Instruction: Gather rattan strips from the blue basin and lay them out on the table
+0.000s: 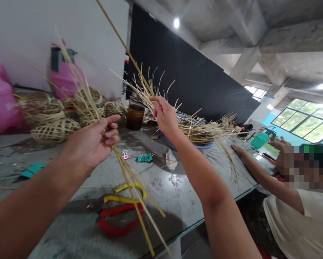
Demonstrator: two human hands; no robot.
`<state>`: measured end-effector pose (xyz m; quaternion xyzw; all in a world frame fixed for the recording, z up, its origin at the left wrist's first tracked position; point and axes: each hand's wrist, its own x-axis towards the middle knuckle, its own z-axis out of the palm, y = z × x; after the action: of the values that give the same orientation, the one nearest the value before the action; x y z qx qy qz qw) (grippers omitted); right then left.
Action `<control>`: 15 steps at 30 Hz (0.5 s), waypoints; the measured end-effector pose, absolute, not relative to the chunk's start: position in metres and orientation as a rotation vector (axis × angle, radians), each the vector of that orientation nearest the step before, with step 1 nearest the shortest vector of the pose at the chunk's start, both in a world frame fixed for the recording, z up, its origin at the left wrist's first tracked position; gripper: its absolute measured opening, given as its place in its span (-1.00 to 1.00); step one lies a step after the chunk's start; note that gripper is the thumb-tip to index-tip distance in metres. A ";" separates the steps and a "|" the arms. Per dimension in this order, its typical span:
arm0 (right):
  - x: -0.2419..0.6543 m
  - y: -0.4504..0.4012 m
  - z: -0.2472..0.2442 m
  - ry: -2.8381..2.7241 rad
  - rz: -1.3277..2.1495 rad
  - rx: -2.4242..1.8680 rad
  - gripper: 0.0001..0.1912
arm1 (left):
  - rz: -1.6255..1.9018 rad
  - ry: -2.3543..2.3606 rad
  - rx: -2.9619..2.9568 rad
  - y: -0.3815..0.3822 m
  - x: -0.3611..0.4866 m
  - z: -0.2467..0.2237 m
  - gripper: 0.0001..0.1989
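Observation:
My left hand is closed around a small bundle of bamboo strips, held over the table at the left. Their lower ends fan out above a pair of scissors with red and yellow handles. Farther off, my right hand pinches a long bamboo strip that slants up to the top left. Behind its fingers spreads a pile of loose bamboo strips in a blue basin. Whether my right fingertips touch other strips of the pile I cannot make out.
Woven bamboo balls and pink spray bottles stand at the back left. A brown jar, teal binder clips and a pink clip sit mid-table. At right, another person sits near a green spray bottle.

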<state>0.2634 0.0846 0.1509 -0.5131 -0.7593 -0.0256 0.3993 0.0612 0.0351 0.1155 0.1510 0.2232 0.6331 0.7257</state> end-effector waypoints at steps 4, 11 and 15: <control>0.282 0.094 0.167 -1.946 -0.053 -1.406 -0.61 | 1.375 0.607 0.386 0.040 0.059 0.111 -0.67; 0.267 0.092 0.154 -2.158 -0.325 -1.410 -0.65 | 1.346 0.609 0.353 0.043 0.064 0.105 -0.65; 0.235 0.073 0.123 -2.303 -0.366 -1.371 -0.60 | 1.372 0.581 0.343 0.037 0.065 0.107 -0.65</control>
<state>0.2353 0.0730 0.1232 -0.4949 -0.8311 -0.1322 0.2165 0.0652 0.0370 0.1066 0.1553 0.2628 0.6213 0.7217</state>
